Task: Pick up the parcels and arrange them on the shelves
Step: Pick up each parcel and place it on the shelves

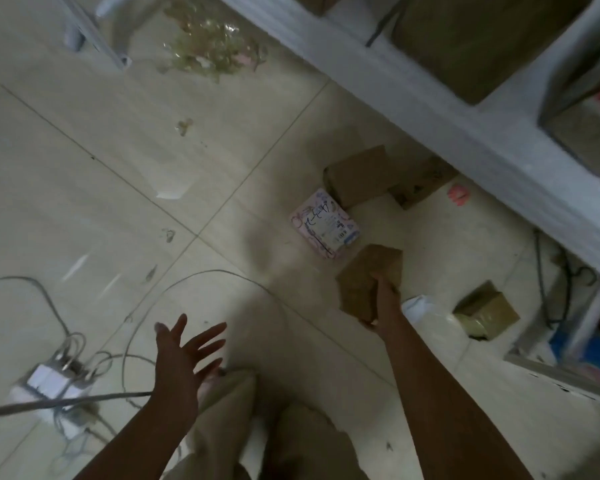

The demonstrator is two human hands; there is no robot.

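My right hand [383, 306] grips a small brown cardboard parcel [364, 278] above the tiled floor, thumb on its near side. My left hand [184, 351] hangs open over the floor with fingers spread, holding nothing. On the floor beyond lie a pink-patterned flat parcel with a white label [323, 223], a brown box [357, 176] and a flattened printed carton [420, 183] beside it. A taped brown box [487, 308] sits lower right. The grey metal shelf [465, 133] runs diagonally across the upper right, with large cartons [471, 43] on it.
A white power strip with plugs [54, 379] and looping grey cables [201, 275] lie on the floor at the left. Crumpled clear plastic [212, 39] sits at the top. Black cables [551, 289] hang by the shelf post. My trouser legs [274, 427] fill the bottom centre.
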